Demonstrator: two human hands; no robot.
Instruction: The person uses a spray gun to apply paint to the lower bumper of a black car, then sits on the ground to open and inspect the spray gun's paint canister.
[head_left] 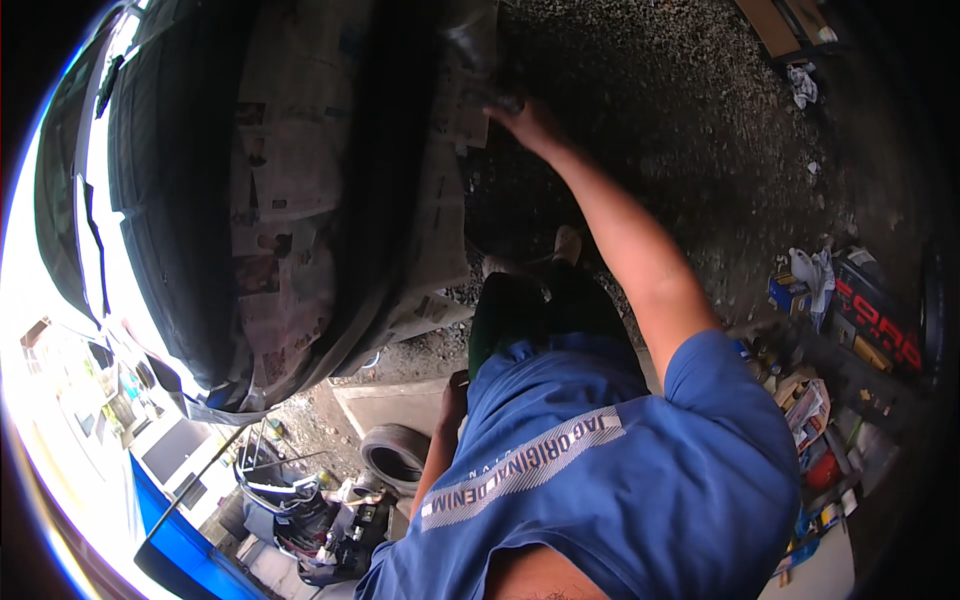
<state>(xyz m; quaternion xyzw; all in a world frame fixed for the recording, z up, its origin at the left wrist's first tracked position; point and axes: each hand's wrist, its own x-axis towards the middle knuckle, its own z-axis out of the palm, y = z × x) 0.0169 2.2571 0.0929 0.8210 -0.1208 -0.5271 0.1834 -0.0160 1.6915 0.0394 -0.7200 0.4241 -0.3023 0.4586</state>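
My right arm reaches forward, and my right hand is closed around a dark, blurred object whose kind I cannot make out. The hand is beside the newspaper-covered side of a dark vehicle. Sheets of newspaper cover part of this body, and more paper hangs along its right edge, near the held object. A pale, shiny blur shows just beyond the hand. My left hand is low beside my hip, in shadow; its fingers are too dark to read.
Behind the vehicle's lower end lie a tire and a heap of dark parts. At right are a blue box, a dark panel with red lettering and piled clutter. Gravel covers the ground ahead.
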